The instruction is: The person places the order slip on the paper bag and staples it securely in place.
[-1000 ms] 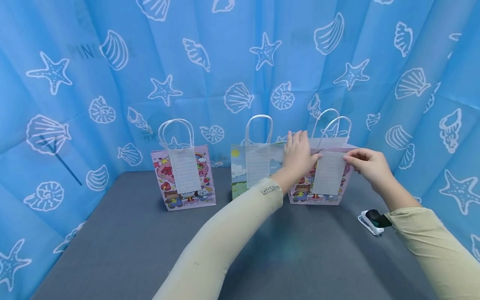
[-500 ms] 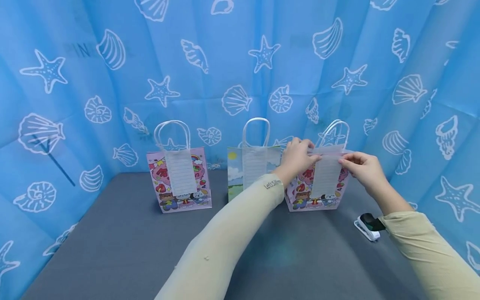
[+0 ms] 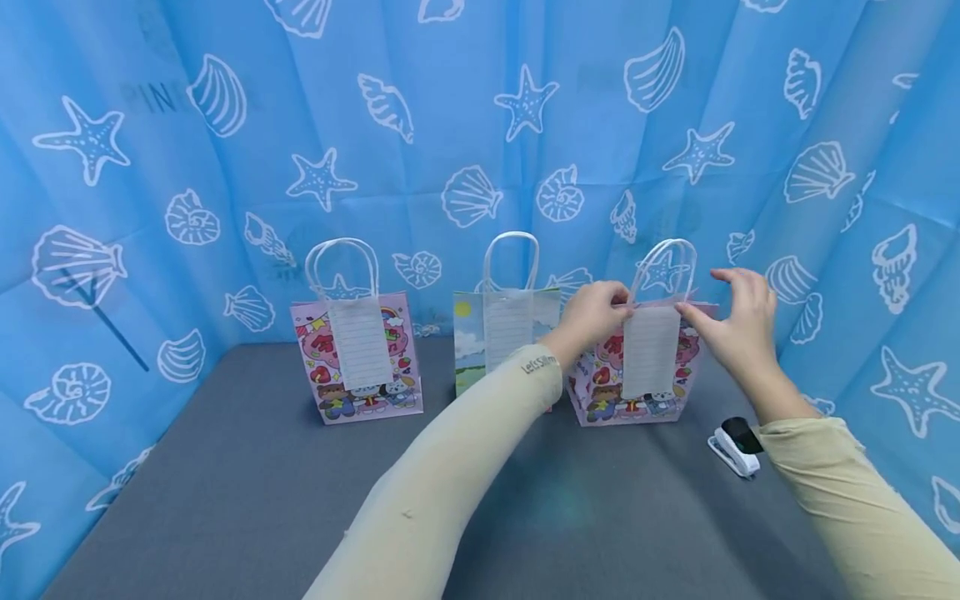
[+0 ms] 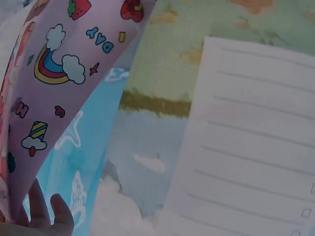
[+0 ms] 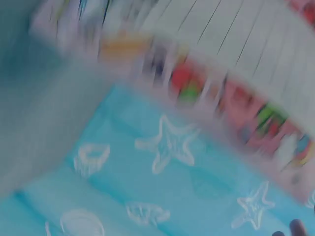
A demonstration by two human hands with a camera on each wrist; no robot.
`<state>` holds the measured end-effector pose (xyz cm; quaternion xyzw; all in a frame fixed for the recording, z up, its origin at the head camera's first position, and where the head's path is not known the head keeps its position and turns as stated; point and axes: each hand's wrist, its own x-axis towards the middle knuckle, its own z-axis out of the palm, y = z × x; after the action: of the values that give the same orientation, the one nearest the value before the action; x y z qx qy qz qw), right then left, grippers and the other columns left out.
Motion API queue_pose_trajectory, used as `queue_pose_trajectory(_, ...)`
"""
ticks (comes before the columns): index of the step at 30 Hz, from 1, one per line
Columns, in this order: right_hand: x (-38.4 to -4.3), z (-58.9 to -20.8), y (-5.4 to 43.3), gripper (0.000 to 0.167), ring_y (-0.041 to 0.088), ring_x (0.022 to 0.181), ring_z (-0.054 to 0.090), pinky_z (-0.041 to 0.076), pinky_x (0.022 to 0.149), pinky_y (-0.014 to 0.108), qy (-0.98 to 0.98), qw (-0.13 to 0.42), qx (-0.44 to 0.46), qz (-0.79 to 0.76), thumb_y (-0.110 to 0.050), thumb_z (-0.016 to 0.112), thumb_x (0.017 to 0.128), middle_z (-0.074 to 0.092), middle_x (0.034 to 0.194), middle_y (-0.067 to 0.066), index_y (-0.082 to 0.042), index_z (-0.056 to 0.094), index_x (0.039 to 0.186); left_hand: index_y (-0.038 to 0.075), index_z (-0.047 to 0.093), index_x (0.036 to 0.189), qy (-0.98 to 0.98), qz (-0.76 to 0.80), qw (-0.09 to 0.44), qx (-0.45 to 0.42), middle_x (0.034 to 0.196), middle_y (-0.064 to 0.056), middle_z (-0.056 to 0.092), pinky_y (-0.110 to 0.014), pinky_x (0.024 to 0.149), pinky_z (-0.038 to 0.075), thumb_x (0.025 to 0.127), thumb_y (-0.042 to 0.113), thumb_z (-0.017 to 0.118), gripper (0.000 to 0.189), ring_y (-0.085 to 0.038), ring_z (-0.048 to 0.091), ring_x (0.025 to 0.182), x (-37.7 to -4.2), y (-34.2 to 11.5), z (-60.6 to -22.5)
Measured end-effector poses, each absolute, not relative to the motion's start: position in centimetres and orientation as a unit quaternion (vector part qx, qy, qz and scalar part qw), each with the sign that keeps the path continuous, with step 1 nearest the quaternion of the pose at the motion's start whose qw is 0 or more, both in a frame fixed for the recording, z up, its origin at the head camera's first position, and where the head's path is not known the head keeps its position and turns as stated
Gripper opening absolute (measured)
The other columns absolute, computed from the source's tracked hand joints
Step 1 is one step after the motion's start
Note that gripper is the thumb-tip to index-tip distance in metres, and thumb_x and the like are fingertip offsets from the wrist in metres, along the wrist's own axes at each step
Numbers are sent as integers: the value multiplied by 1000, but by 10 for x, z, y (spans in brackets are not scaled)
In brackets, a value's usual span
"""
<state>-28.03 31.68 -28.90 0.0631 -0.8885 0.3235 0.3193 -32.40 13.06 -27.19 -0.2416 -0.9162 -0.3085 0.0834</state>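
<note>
A pink cartoon-printed paper gift bag (image 3: 603, 375) stands upright at the right, its white twisted handles raised. A lined white paper strip (image 3: 649, 354) hangs down its front from the top edge. My left hand (image 3: 592, 317) pinches the bag's upper left corner; in the left wrist view its fingers (image 4: 60, 212) show beside the bag's pink side. At the upper right corner, my right hand (image 3: 742, 325) has thumb and fingers spread apart, the thumb tip near the strip's top corner. Only fingertips (image 5: 298, 227) of it appear in the blurred right wrist view.
Another pink gift bag (image 3: 405, 392) stands at the left, and a landscape-printed one (image 3: 469, 346) in the middle, partly behind my left arm. Each bears a lined strip. A white and black stapler (image 3: 735, 450) lies near my right sleeve. A blue shell-patterned curtain (image 3: 420, 200) hangs behind.
The right bag's handles and top edges have come together. My right hand has gone from pinching the strip's top corner to spread fingers. My left hand has lowered slightly along the bag's edge.
</note>
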Motion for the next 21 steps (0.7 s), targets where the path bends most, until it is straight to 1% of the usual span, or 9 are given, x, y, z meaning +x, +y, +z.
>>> queue_pose_trajectory(1,-280,-288,317,55,46,122,38,31,99,58,-894,312,70,313,-19,70,90,43,131,31,11,48,130,16,70,103,-915,-312,80,-243,92,8,67,-16,67,42,97,24,62,13,-3,56,77,-324,130,-271)
queue_pose_trajectory(2,-281,-287,318,54,50,124,35,28,99,63,-901,297,81,307,-20,70,90,41,133,32,12,48,129,15,70,103,-915,-314,77,-243,93,8,67,-15,67,42,97,24,62,13,-3,56,78,-324,129,-270)
queue_pose_trajectory(3,-281,-286,318,53,52,123,37,30,98,65,-907,277,90,304,-22,68,92,42,133,33,12,49,127,15,70,101,-915,-313,75,-242,92,7,67,-15,67,43,97,25,62,13,-4,56,78,-323,129,-269)
queue_pose_trajectory(4,-281,-286,318,50,51,119,42,34,94,64,-913,256,95,303,-24,66,94,45,129,33,12,51,125,15,69,100,-917,-309,74,-240,92,7,67,-16,67,43,97,26,62,14,-4,56,78,-323,128,-268)
queue_pose_trajectory(6,-281,-288,317,44,48,107,50,42,83,59,-918,222,94,315,-25,61,97,51,118,33,13,53,118,15,68,98,-921,-302,73,-235,90,8,65,-16,67,42,97,27,61,14,-4,55,77,-322,128,-266)
queue_pose_trajectory(8,-281,-289,315,40,44,98,53,45,76,53,-917,213,87,325,-23,59,98,54,111,32,14,55,113,16,66,96,-926,-292,73,-229,87,9,62,-17,65,41,98,30,60,15,-5,53,75,-321,127,-266)
queue_pose_trajectory(13,-282,-291,312,39,41,96,56,47,73,42,-912,208,71,346,-23,55,100,56,110,32,13,54,115,19,68,101,-933,-274,89,-218,87,10,62,-17,64,39,98,35,57,19,-3,52,72,-320,129,-268)
queue_pose_trajectory(18,-284,-290,311,39,39,95,57,45,66,24,-910,198,65,358,-23,53,101,57,110,32,13,54,117,22,71,104,-939,-258,106,-202,86,11,65,-18,60,40,99,38,55,23,-3,53,69,-320,131,-270)
queue_pose_trajectory(21,-288,-289,311,39,39,96,56,46,69,26,-909,190,59,366,-23,52,102,56,111,32,13,53,118,23,71,105,-941,-255,105,-196,88,12,65,-18,59,40,99,39,55,24,-3,53,69,-319,132,-271)
